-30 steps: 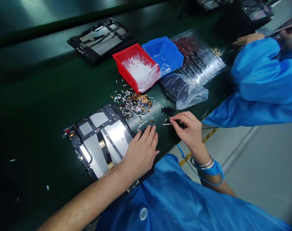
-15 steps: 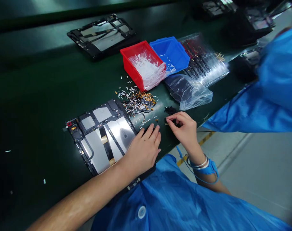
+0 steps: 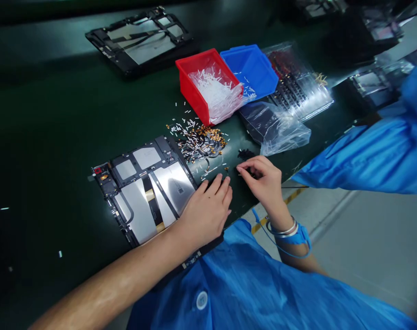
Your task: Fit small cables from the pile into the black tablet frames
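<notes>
My left hand (image 3: 206, 213) lies flat, fingers spread, on the right edge of a tablet's metal back housing (image 3: 172, 183). My right hand (image 3: 263, 181) hovers just to its right, fingertips pinched on a small pale strip (image 3: 240, 174), partly hidden by my fingers. A little clump of black bits (image 3: 246, 154) lies just above those fingertips. Above my left hand is a scattered heap of white slivers and gold-coloured flex pieces (image 3: 201, 143). A blue wrist strap (image 3: 298, 237) with a grounding cord and a metal bangle circles my right wrist.
A red bin (image 3: 191, 78) of white slivers in plastic stands beside a blue bin (image 3: 253, 68). Further right are a plastic bag (image 3: 277, 130) and a wrapped tray of dark parts (image 3: 294, 87). Another tablet housing (image 3: 139, 41) lies on the dark green belt. A co-worker's blue sleeve (image 3: 363, 160) enters at right.
The co-worker's arm has drawn back to the right, and their hand has left view. My right hand has curled slightly, hiding more of the strip. The view has tilted a little.
</notes>
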A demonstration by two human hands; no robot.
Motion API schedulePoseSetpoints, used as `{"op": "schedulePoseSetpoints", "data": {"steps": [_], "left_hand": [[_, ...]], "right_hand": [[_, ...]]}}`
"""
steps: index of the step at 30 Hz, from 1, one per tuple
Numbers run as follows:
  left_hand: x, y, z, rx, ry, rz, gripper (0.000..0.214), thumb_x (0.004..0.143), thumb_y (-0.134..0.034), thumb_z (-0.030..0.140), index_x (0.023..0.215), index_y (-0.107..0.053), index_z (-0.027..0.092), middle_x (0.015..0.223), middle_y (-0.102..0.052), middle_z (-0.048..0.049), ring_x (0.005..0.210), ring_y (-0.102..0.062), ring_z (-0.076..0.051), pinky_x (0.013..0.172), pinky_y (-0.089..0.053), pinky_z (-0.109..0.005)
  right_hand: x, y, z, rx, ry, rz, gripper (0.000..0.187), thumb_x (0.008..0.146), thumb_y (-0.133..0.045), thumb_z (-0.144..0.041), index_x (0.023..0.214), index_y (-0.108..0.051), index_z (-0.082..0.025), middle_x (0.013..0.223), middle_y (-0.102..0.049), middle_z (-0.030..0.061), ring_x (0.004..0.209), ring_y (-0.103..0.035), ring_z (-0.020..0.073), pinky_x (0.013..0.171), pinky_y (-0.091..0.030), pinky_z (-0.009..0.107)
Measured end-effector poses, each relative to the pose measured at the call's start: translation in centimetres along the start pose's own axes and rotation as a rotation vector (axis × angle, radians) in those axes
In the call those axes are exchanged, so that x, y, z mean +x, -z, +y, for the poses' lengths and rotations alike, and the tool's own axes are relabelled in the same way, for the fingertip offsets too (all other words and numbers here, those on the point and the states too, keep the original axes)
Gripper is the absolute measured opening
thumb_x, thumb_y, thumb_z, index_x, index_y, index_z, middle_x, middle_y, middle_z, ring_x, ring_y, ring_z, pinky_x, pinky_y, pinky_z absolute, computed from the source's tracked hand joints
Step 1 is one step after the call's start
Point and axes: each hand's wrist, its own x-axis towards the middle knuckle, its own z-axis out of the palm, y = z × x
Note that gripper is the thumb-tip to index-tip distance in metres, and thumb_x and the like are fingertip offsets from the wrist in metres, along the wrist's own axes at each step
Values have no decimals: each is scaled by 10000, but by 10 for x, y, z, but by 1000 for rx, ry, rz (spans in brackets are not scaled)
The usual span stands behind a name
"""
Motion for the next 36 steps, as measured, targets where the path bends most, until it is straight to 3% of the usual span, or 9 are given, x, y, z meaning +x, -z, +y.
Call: {"op": "schedulePoseSetpoints", "data": {"steps": [5, 10, 21, 26, 29, 36], "left_hand": [[0, -2, -1, -7, 10, 19, 483, 959, -378, 329, 1343, -501, 61, 1443, -449, -139, 1352, -383, -299, 1026, -380, -413], [-1, -2, -2, -14, 0, 33, 476, 958, -379, 320, 1339, -506, 66, 1432, -463, -137, 1343, -393, -291, 1030, -371, -429], [0, -4, -3, -12, 0, 45, 461, 944, -415, 294, 1336, -509, 70, 1432, -459, -139, 1339, -406, -281, 1037, -369, -433], [1, -4, -3, -11, 0, 59, 452, 950, -395, 281, 1328, -516, 65, 1419, -477, -140, 1337, -409, -276, 1038, -365, -434], [1, -4, -3, -15, 6, 61, 447, 949, -399, 279, 1323, -521, 67, 1414, -483, -140, 1334, -412, -270, 1038, -362, -428], [0, -4, -3, -21, -3, 69, 444, 936, -434, 278, 1311, -528, 60, 1396, -502, -155, 1319, -426, -277, 1038, -350, -425]], "right_hand": [[14, -6, -3, 31, 270, -121, 86, 857, -613, -210, 782, -654, -199, 748, -652, 20, 675, -570, 136, 625, -471, 286], [17, -9, 4, -13, 388, -144, 93, 869, -595, -207, 799, -655, -191, 743, -644, 36, 714, -586, 149, 660, -496, 297], [2, -5, 5, -258, 510, -31, 138, 855, -584, -137, 922, -697, -182, 768, -645, 54, 694, -524, 148, 575, -467, 265], [-12, -3, -5, -427, 489, -38, 213, 846, -573, -99, 1020, -693, -124, 816, -661, 90, 725, -500, 167, 590, -458, 275], [-15, -1, -11, -497, 471, -51, 215, 864, -559, -132, 1028, -695, -160, 857, -672, 82, 748, -496, 175, 593, -448, 283], [5, -1, -9, -383, 430, -78, 213, 880, -559, -179, 1041, -698, -172, 887, -658, 72, 797, -512, 177, 639, -451, 291]]}}
